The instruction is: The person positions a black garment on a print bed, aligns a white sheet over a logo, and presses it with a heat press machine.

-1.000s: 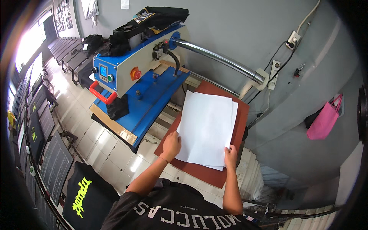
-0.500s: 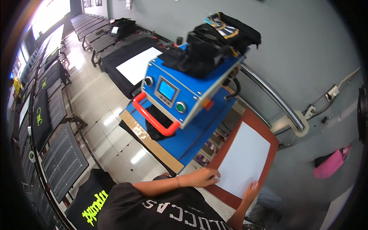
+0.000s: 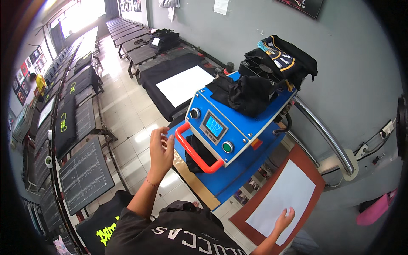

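Am watching left hand [image 3: 160, 154], fingers spread, hovering just left of press's orange handle [image 3: 192, 154], bar running diagonally; right hand [image 3: 284, 219] resting flat on white sheet [image 3: 284, 197], well right of handle.

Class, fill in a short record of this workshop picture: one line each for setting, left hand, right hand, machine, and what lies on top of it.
Setting: workshop with rows of dark print tables
Left hand: raised, open, beside the red handle, not touching it
Right hand: resting on the white sheet over the red-brown pad
Machine: blue heat press, lit display
On top: dark folded garments
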`<state>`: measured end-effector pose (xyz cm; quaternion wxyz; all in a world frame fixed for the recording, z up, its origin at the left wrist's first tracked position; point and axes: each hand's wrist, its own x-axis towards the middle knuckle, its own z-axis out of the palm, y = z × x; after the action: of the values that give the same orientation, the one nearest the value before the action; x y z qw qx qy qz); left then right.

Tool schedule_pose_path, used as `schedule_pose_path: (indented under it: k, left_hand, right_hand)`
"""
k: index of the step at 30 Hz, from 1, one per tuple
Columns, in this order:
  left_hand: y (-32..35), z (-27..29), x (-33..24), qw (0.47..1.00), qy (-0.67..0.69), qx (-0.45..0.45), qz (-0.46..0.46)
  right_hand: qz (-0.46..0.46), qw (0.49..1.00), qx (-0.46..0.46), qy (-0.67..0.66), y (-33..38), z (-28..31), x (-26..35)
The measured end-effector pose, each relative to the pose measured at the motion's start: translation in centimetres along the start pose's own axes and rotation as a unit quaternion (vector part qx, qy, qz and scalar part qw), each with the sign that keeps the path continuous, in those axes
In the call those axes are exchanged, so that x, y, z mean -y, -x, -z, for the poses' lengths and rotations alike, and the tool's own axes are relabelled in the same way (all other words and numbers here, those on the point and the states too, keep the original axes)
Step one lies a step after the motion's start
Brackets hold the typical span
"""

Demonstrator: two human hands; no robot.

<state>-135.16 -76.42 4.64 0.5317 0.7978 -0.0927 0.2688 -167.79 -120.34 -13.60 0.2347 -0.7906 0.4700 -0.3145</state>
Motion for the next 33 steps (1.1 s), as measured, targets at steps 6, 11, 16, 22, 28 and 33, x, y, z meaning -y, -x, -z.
schedule_pose_path:
  k: [6,11,16,22,28,33]
  left_hand:
    - [-4.2,0.2,3.7,0.99,0.025,0.135,-0.016]
    - [-6.5,0.2,5.3,0.959,0.133,0.239,-0.076]
    - [-8.8,0.6,9.1,0.878,0.271,0.39,-0.06]
    - [-15.8,0.3,18.0,0.849,0.215,0.483,0.004]
    - [-18.5,0.5,25.2,0.843,0.181,0.5,0.085]
    - [-14.6,-3.4,35.7,0.901,0.115,0.408,0.09]
  right_hand:
    - [0.016,0.882,0.244,-0.404,3.0,-1.8,18.5]
    - [0.145,0.857,0.33,-0.368,9.4,-0.5,32.4]
    - [0.409,0.849,0.209,-0.261,12.9,-3.9,42.9]
    - [0.15,0.962,0.224,0.04,15.2,-10.5,51.9]
    - [0.263,0.949,0.049,0.166,17.1,-15.0,53.1]
    - [0.302,0.939,-0.014,0.165,17.4,-15.6,51.5]
